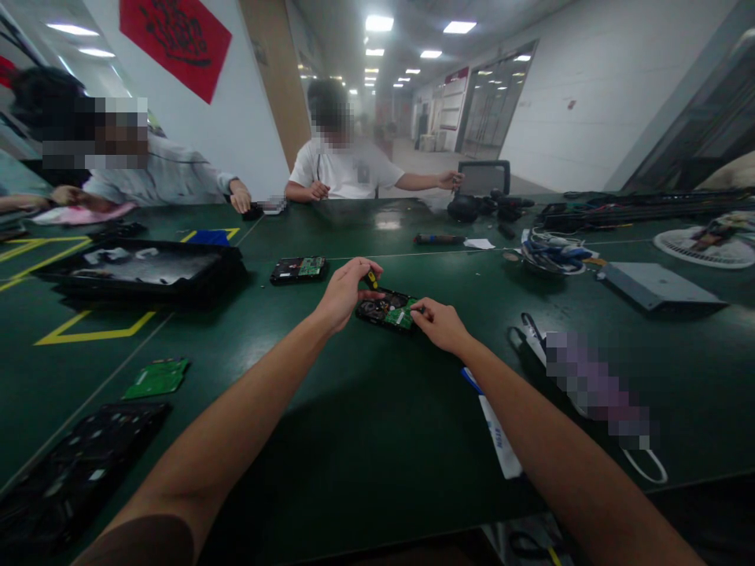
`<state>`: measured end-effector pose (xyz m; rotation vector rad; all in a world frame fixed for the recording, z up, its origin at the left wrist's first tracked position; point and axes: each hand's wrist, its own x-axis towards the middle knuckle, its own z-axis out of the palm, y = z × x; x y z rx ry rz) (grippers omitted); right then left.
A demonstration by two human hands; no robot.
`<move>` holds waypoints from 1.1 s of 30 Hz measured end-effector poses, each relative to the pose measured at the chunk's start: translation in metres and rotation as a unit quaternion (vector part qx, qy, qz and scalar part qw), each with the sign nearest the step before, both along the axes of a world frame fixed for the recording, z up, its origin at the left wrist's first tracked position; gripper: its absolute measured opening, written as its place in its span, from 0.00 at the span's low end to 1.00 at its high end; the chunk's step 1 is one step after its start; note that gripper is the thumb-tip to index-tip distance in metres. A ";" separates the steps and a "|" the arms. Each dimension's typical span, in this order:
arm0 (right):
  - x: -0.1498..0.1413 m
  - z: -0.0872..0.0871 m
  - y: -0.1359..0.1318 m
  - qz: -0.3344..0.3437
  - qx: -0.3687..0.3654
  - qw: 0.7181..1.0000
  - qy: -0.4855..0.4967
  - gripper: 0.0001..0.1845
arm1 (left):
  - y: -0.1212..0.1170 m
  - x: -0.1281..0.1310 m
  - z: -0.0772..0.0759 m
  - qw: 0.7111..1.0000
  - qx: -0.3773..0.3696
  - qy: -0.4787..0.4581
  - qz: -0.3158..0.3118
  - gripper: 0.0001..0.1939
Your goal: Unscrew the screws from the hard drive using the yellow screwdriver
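Observation:
A hard drive (pixel 401 317) with a green circuit board lies on the green table in front of me. My left hand (pixel 348 292) is closed around a yellow-and-black screwdriver (pixel 371 279), held over the drive's left part; the screwdriver's tip is hard to make out. At the drive's right end, the fingers of my right hand (pixel 440 322) are pinched together on its edge. Just beyond my left hand lies a second hard drive (pixel 300 269) with its green board facing up.
Left stand stacked black trays (pixel 141 271), a loose green circuit board (pixel 158 378) and a black casing (pixel 82 464). Right are a blue-and-white packet (pixel 495 432), a lanyard badge (pixel 595 385), a grey metal box (pixel 661 284) and bundled cables (pixel 551 253). Two people sit across the table.

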<state>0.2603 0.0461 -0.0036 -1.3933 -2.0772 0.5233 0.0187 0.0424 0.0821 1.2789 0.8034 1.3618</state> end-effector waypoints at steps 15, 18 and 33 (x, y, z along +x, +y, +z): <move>0.000 -0.002 0.001 -0.002 0.001 1.000 -0.011 0.14 | -0.005 0.001 0.000 0.998 0.025 0.047 -0.040 0.17; 0.000 -0.001 0.001 -0.001 0.002 1.000 -0.013 0.14 | -0.006 0.003 0.001 0.998 0.009 -0.007 -0.067 0.13; 0.000 -0.003 0.001 -0.002 -0.002 1.000 -0.010 0.15 | -0.009 0.010 -0.003 0.994 0.083 0.061 0.047 0.11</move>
